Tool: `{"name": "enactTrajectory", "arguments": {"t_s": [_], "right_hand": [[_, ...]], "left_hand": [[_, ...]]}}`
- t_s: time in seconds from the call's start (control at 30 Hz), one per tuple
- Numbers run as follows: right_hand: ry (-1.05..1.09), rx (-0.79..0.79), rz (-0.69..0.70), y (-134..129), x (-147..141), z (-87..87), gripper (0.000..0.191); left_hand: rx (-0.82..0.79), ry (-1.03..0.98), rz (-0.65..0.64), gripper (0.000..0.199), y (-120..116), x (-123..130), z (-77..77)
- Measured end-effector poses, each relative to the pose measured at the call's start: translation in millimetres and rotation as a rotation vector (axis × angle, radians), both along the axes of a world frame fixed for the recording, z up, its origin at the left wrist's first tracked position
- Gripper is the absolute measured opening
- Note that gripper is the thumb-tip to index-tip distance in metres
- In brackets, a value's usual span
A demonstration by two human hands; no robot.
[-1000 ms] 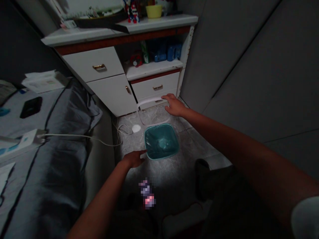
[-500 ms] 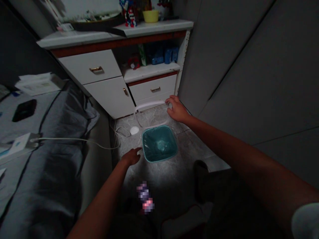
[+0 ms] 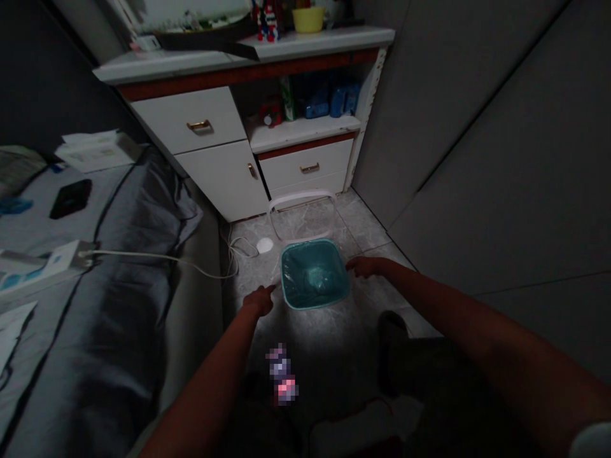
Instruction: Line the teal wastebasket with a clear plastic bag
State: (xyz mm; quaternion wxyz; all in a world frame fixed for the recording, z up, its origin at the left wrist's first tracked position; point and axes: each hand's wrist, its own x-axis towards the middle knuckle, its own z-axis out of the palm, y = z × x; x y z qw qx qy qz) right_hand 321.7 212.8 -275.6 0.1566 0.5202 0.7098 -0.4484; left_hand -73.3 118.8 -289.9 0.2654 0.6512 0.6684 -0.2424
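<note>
Waste bin [image 3: 314,275]: square, teal, rounded corners; stands upright on the floor tiles [image 3: 305,219], lower centre of the frame; lined with a transparent plastic bag [image 3: 312,278], its edge folded over the rim.

Left hand [image 3: 259,300]: lower centre, just left of the waste bin; fingers [image 3: 270,291] extended and close together, pointing at the bin's left side; no held object can be made out; contact with the bin cannot be confirmed.

Right hand [image 3: 365,266]: right of the waste bin, low over the floor; fingers [image 3: 353,264] extended and together, tips at the bin's right rim; no held object can be made out; contact cannot be confirmed.

White plastic frame [image 3: 300,197]: rectangular loop lying on the floor, behind the waste bin, near the base of the white cabinet [image 3: 212,168].

Cabinet contents: yellow bowl [image 3: 308,20] and toy figure [image 3: 267,19] on top, upper centre; blue containers [image 3: 329,102] on the open shelf.

Left side: grey-covered bed [image 3: 128,299] bearing a black smartphone [image 3: 70,198] and white power strip [image 3: 52,262]; white cable [image 3: 157,256] runs to the floor, ending near a round white disc [image 3: 264,245].

Lower centre: blurred object [image 3: 281,375], too obscured to identify.
</note>
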Motion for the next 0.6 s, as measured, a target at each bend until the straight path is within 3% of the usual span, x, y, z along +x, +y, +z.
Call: {"name": "enactTrajectory", "arguments": {"t_s": [0.1, 0.2, 0.37, 0.5, 0.6], "right_hand": [[-0.046, 0.071, 0.059, -3.4, 2.9, 9.5, 0.052], [-0.02, 0.147, 0.122, -6.4, 9.9, 31.4, 0.046], [0.101, 0.164, 0.095, -18.3, 21.7, 83.5, 0.044], [0.265, 0.074, -0.024, -35.8, 22.4, 127.7, 0.042], [0.322, 0.116, -0.054, -51.1, 22.6, 159.2, 0.039]], "left_hand": [[0.061, 0.055, 0.034, 0.062, -2.5, -1.1, 5.4], [0.152, 0.098, 0.083, 0.044, -5.0, 0.0, 21.5], [0.352, 0.092, 0.165, 0.042, -17.1, 5.4, 69.3], [0.473, 0.104, 0.141, 0.044, -35.2, 7.5, 111.3], [0.537, 0.131, 0.121, 0.043, -50.8, 4.7, 142.4]]}}
